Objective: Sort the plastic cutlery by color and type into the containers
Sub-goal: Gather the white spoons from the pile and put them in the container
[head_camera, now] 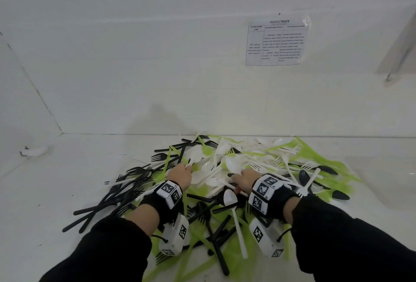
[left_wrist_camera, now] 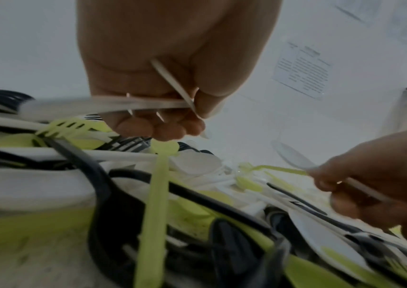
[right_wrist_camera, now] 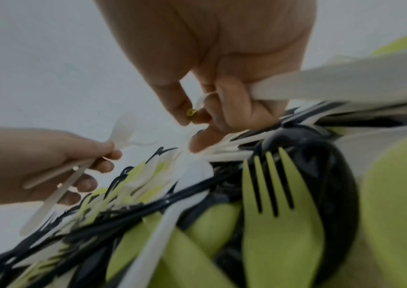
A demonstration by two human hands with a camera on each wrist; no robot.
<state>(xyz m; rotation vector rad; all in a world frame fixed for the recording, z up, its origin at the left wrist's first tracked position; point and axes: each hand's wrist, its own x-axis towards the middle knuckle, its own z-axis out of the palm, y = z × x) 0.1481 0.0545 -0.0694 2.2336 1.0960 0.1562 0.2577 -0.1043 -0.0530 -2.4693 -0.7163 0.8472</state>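
Cutlery [head_camera: 225,180] lies in one tangled heap of white, black and lime-green pieces on the white table [head_camera: 56,191], close against the wall, with forks, spoons and long flat handles crossed over each other. By the look of it each piece is thin moulded plastic: very light, smooth, somewhat springy, and likely to snap or flick if bent hard, with fork tines that hook on neighbours. The handle, near its middle, seems the best place to take hold, drawing along its length so the tines slip free. The left hand [head_camera: 180,175] has its fingers curled round several white handles, a white spoon [right_wrist_camera: 123,129] standing up from the fist. The right hand [head_camera: 244,180] likewise grips a bundle of white pieces [right_wrist_camera: 345,81] in curled fingers, thumb and forefinger poised over the heap. A printed sheet [head_camera: 276,42] hangs on the wall behind; a clear container [head_camera: 382,180] seems to stand at the right, too faint to be sure.
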